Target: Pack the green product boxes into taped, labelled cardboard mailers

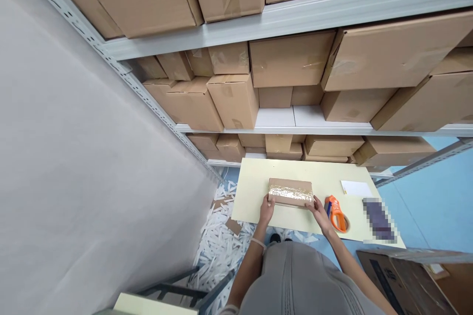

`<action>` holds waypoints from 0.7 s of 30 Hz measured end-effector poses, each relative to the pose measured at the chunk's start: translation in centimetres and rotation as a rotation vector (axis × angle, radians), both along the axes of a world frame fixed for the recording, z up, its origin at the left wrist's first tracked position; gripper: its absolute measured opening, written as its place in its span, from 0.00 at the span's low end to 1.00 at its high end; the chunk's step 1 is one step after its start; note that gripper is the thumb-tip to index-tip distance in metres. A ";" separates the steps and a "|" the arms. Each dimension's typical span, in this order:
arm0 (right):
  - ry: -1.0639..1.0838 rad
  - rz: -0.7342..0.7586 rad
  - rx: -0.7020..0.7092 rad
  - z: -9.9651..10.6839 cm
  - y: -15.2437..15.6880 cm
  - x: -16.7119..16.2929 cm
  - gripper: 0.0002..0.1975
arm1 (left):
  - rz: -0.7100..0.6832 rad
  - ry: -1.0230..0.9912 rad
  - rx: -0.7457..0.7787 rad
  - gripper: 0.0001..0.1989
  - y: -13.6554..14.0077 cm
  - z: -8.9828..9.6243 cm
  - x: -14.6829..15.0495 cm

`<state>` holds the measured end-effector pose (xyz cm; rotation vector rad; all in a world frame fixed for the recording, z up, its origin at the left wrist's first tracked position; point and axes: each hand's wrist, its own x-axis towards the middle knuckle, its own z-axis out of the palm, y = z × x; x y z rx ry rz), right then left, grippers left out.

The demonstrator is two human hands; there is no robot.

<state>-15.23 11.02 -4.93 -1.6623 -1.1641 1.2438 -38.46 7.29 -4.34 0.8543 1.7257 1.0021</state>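
Observation:
A small cardboard box (290, 185) with a band of shiny clear tape across it rests on the pale yellow table (254, 177). At its left end my left hand (266, 207) grips the near corner, thumb on top. My right hand (318, 212) holds the near right corner in the same way. Fingers under the box are hidden from view. Close to my right hand lies an orange tape dispenser (335, 214) with a tape roll in it.
White labels (355, 188) and a blurred dark object (379, 220) lie at the table's right. Beyond it rises a metal shelf rack (236, 130) full of cardboard boxes. White paper strips (218, 236) litter the floor at left, beside a grey wall (92, 157). A large open carton (402, 280) stands at lower right.

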 end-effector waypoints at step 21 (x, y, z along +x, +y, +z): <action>0.124 -0.050 0.044 1.4 -0.3 -1.2 0.42 | -0.130 0.039 0.071 0.31 0.4 -0.8 -1.2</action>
